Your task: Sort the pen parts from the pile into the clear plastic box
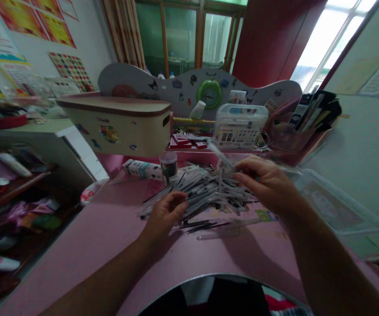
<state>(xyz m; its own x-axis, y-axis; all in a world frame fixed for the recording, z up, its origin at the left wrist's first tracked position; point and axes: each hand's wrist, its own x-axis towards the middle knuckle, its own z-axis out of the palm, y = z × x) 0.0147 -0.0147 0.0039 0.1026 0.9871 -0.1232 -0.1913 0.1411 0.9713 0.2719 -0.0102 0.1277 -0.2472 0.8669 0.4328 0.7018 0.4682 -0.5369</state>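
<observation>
A loose heap of slim pens or pen parts, mostly clear and grey with some dark ones, lies on the pink desk. My right hand is raised over the heap's right side, closed on a clear pen barrel that points up and left. At the heap's front left edge rests my left hand, thumb and fingers curled together; whether anything is between them is hidden. Several dark thin refills and a clear slim tube lie in front of the heap.
Behind the heap stand a clear cup and a long printed box. A cream storage bin, a clear carry case and a green clock line the back. A clear plastic tray sits at the right.
</observation>
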